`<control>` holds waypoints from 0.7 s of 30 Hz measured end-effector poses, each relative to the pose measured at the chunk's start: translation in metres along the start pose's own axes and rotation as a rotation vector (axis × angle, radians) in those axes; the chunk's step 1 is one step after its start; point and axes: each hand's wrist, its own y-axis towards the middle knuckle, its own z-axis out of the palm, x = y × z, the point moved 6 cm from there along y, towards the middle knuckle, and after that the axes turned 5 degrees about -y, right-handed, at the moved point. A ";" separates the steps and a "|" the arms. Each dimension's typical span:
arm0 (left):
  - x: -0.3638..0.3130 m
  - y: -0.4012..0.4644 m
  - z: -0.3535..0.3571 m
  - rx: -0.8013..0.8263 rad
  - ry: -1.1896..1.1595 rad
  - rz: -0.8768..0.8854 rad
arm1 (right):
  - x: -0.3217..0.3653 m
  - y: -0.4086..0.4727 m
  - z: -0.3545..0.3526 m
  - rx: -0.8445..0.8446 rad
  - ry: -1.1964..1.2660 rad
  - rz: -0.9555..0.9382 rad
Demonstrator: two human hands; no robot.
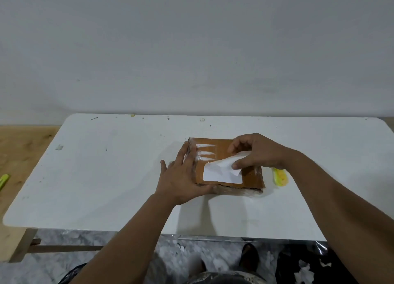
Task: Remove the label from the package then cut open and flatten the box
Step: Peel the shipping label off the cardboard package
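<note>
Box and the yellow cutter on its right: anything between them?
Head view: only bare white table between the box and the yellow cutter. The right hand, pinching the label, reaches over that gap.

A brown cardboard box [226,166], matt and scuffed at its edges, is seen wrapped in glossy clear film. A smooth white paper label [221,172] is shown on a matt white counter [106,177], speckled with marks.

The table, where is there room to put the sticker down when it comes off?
The table is bare in a wide patch left of the box, past the left hand. The near strip below the box is bare too. Right of the box is crowded: the yellow cutter lies there under the right hand.
</note>
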 end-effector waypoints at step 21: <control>-0.001 -0.001 0.000 -0.056 -0.049 -0.026 | 0.010 -0.017 0.023 -0.295 -0.042 -0.157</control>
